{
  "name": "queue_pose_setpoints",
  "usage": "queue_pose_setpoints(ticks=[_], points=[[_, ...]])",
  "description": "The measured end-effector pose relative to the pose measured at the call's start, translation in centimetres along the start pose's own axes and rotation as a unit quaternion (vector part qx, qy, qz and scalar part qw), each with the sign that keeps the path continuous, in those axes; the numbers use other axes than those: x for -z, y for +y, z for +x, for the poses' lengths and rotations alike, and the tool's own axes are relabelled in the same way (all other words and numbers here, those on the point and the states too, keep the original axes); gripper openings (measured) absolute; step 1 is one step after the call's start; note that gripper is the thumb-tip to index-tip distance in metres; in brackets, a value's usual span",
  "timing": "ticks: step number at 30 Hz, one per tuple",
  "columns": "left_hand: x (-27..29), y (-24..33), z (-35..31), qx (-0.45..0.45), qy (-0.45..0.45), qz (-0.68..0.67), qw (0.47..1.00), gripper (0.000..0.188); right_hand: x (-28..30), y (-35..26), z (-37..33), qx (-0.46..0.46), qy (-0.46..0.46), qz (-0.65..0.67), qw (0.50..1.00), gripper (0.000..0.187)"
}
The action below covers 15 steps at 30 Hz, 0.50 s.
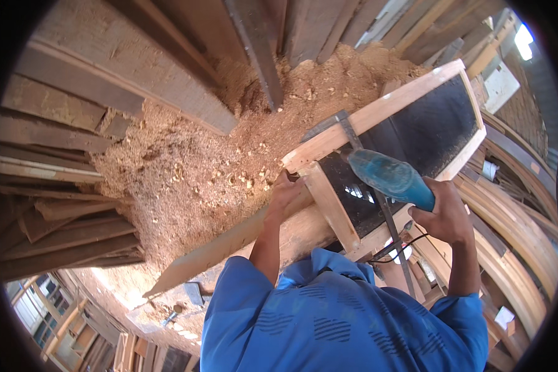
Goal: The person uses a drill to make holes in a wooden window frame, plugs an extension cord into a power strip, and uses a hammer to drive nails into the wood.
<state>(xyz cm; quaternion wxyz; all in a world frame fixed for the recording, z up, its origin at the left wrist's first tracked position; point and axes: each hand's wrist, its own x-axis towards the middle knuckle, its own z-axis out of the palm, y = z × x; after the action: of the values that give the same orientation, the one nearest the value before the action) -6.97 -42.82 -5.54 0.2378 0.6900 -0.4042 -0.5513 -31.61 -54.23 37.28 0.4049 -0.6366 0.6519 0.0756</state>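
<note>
My right hand (446,211) is wrapped round the rear grip of a teal power tool (390,173), whose dusty front end points up and left over a wooden frame. The tool's working tip is too hard to make out. The pale wooden frame (366,123) lies tilted, with a dark panel (425,133) inside it. My left hand (284,191) closes on the frame's near left corner, where a rail and a crosspiece meet. A long metal bar clamp (387,217) runs across the frame, passing under the tool.
Sawdust and shavings (198,167) cover the floor beyond the frame. Planks (130,62) lean at the far left, with stacked boards (62,229) below them. Curved timber (508,248) lines the right. A black cord (397,247) hangs near my right arm. A wooden bench (229,248) lies under the frame.
</note>
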Motion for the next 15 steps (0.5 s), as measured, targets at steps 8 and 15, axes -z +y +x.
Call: queue_pose_setpoints(ticks=[8,15], points=[[-1.0,5.5,-1.8,0.101,-0.005,-0.033,0.994,0.06,-4.9,12.2,-11.2,-0.061,0.172,0.26,0.948,0.029],[-5.7,4.1,-7.9,0.046,-0.043,0.016,0.998,0.07,-11.1,19.9,-23.5,-0.19,0.303,0.459,0.814,0.025]])
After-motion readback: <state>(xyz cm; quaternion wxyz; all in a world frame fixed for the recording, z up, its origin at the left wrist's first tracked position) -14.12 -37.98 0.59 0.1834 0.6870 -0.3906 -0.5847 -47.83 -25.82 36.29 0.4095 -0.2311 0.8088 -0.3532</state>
